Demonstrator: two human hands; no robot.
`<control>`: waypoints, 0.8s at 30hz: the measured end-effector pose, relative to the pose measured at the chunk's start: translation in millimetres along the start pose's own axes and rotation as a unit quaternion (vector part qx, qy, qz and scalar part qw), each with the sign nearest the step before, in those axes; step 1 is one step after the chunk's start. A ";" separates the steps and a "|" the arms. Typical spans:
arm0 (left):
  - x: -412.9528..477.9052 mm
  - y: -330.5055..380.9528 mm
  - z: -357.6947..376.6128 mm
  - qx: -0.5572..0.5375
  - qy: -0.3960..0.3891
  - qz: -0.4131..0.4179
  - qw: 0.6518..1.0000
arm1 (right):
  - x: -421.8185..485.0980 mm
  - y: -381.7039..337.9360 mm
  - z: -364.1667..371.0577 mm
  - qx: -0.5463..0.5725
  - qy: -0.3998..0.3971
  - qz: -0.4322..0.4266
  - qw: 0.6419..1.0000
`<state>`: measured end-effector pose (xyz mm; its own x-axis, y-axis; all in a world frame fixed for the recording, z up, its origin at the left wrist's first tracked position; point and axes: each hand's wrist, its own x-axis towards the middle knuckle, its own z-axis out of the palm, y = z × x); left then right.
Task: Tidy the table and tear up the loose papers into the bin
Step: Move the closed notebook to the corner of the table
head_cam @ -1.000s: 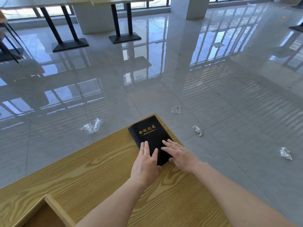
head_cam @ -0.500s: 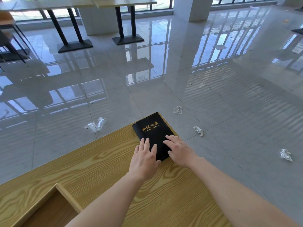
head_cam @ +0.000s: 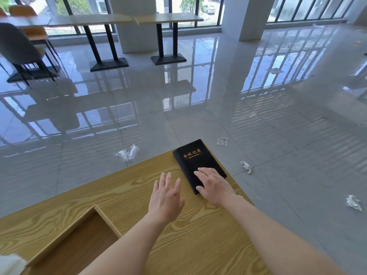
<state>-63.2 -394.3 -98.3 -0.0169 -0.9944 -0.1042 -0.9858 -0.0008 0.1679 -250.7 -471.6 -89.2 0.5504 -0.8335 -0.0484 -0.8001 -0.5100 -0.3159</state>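
Note:
A black notebook point(head_cam: 192, 157) with gold lettering lies closed at the far right corner of the wooden table point(head_cam: 127, 195). My right hand point(head_cam: 213, 185) rests flat on the notebook's near half, fingers spread. My left hand point(head_cam: 165, 197) hovers flat over the bare table just left of the notebook, fingers apart, holding nothing. A wooden tray point(head_cam: 77, 235) sits at the table's near left. Something white and blurred point(head_cam: 10, 263) shows at the bottom left corner.
Crumpled scraps lie on the grey tiled floor: a clear wrapper point(head_cam: 128, 152) beyond the table's far edge, and paper bits point(head_cam: 222, 141), point(head_cam: 245, 166), point(head_cam: 353, 202) to the right. Other tables and chairs point(head_cam: 21, 48) stand far back by the windows.
My left hand has come off the notebook and moved left and back over the table. My right hand stays on the cover. The view has tilted up, showing more of the tray.

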 end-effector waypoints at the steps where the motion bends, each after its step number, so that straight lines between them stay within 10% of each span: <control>1: -4.7 -3.1 -1.5 0.000 0.002 -0.006 1.000 | -2.6 -6.8 1.3 -0.001 -0.001 -0.001 1.000; 24: -223.4 -91.1 -47.3 0.011 0.059 -0.165 0.984 | -73.7 -201.9 33.3 0.058 -0.034 -0.131 0.989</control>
<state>38.3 -177.1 -44.0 0.3234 -0.9456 -0.0343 -0.9377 -0.3251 0.1227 -121.8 -300.1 -53.5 0.7528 -0.6581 -0.0140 -0.5978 -0.6747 -0.4328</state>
